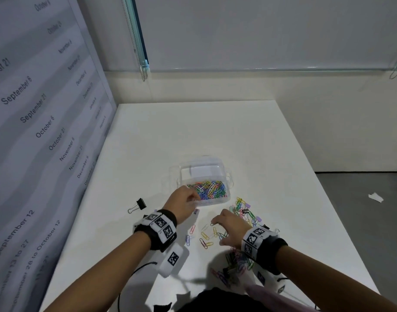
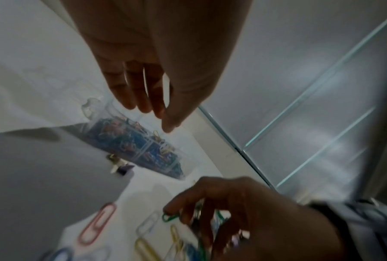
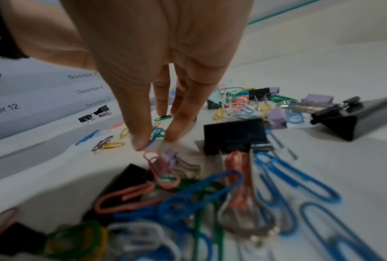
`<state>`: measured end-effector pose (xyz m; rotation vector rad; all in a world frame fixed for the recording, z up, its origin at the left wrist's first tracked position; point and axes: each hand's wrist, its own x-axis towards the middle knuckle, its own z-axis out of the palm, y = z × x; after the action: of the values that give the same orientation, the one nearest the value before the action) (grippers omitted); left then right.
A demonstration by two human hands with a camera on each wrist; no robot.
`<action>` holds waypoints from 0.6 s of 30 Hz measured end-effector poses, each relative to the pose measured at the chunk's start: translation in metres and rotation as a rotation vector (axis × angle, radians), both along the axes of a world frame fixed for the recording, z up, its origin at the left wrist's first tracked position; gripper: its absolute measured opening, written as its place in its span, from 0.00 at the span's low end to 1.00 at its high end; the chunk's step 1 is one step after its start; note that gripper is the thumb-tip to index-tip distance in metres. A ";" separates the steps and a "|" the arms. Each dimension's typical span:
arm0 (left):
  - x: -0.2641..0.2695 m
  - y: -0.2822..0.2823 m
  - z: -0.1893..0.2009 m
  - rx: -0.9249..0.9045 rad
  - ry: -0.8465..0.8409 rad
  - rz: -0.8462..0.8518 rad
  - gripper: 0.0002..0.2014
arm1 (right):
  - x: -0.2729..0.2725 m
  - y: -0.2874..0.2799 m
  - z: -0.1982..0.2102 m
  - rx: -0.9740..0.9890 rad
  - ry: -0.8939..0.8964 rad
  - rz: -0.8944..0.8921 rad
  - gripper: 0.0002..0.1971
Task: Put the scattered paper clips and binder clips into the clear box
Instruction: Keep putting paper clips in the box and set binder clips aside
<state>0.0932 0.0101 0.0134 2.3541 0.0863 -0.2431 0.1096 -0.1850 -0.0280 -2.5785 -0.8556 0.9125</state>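
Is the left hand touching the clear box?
Cannot tell. In the head view the left hand overlaps the clear box corner; in the left wrist view its fingers seem above it, but blur hides any gap.

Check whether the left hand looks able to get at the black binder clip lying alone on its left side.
Probably yes. The left hand is at the clear box, and the black binder clip lies apart on bare table with nothing between them.

Both bare forearms wear black wristbands (image 1: 168, 224) carrying white blocks printed with black square-patterned markers (image 1: 252, 240); thin black cables (image 1: 134, 273) trail lower left.
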 end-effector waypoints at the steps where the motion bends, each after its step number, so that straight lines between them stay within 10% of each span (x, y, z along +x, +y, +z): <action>1: -0.006 0.001 -0.003 0.016 0.027 -0.045 0.06 | -0.001 0.003 0.001 0.006 -0.011 0.000 0.29; 9: -0.042 -0.001 -0.035 0.274 0.352 -0.262 0.31 | -0.009 0.022 0.001 0.014 -0.034 0.015 0.20; 18: -0.045 -0.034 -0.042 0.165 0.215 -0.139 0.19 | -0.018 0.029 0.000 0.098 -0.060 -0.048 0.19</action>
<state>0.0478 -0.0237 -0.0287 2.4931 0.0472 -0.5770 0.0915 -0.1557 -0.0275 -2.5421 -0.8285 0.7645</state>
